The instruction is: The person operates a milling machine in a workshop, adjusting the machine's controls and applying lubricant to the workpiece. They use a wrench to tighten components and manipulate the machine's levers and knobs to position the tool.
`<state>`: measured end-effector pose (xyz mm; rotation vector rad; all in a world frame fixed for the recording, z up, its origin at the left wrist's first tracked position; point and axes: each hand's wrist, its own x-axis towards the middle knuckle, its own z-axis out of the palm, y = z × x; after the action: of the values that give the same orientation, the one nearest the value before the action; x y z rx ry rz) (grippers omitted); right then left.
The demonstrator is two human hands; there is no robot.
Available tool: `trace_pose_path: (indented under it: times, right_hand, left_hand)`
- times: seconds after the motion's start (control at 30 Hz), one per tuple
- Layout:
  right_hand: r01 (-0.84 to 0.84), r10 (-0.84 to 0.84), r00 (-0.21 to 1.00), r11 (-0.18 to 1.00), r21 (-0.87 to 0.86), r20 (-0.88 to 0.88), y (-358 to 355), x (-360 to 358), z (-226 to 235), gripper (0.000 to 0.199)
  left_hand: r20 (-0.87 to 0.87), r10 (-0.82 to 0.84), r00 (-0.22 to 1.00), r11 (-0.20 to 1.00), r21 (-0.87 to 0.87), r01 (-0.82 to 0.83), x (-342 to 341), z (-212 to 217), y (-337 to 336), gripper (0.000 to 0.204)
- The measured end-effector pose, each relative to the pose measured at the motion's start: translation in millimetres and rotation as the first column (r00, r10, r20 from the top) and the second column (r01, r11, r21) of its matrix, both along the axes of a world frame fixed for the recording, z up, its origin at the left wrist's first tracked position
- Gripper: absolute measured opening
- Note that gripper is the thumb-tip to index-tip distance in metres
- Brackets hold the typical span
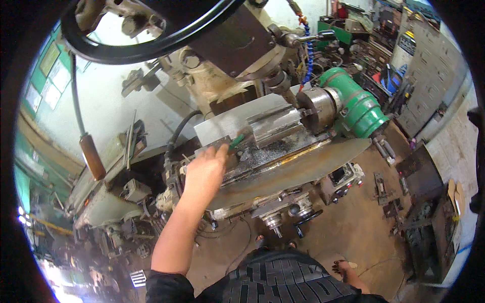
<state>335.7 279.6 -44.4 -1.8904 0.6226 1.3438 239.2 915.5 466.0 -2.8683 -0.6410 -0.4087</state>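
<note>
My left hand [208,162] reaches over the left part of the milling machine's table, fingers closed round a small green-handled brush [236,142]. The brush's dark tip points toward a grey metal workpiece [275,125], a grooved block lying along the table. A round chuck [318,107] on a green dividing head stands at the workpiece's right end. Above that end comes down the machine's spindle [279,83]. Dark metal chips [262,155] lie in front of the workpiece. My right hand [343,267] hangs low at my right side, its fingers apart, away from the machine.
A curved metal guard [303,169] runs along the table's front, with a handwheel [307,216] below. A large black ring wheel [151,53] and a wooden-handled lever [92,157] hang at upper left. A blue coolant hose [308,60] hangs beside the spindle. Grey lockers [429,76] stand right.
</note>
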Motion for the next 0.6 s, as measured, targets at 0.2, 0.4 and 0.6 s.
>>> trace_pose_path:
  times: [0.2, 0.4, 0.6]
  right_hand:
    - [0.094, -0.094, 0.996, 0.996, -0.015, -0.007, -2.7, 34.1, -19.1, 0.020]
    - [-0.047, 0.046, 0.999, 0.996, 0.079, 0.020, 26.9, 40.2, -15.3, 0.021]
    - [-0.124, 0.124, 0.992, 0.989, 0.083, 0.002, 41.2, 53.2, -9.1, 0.022]
  left_hand:
    - [0.228, 0.117, 0.967, 0.991, -0.084, -0.100, -52.9, -4.0, -13.0, 0.031]
    - [0.490, 0.393, 0.778, 0.915, -0.127, -0.383, -131.7, -25.3, 11.2, 0.034]
    - [0.348, 0.672, 0.654, 0.738, -0.235, -0.633, -158.0, -120.1, 56.9, 0.035]
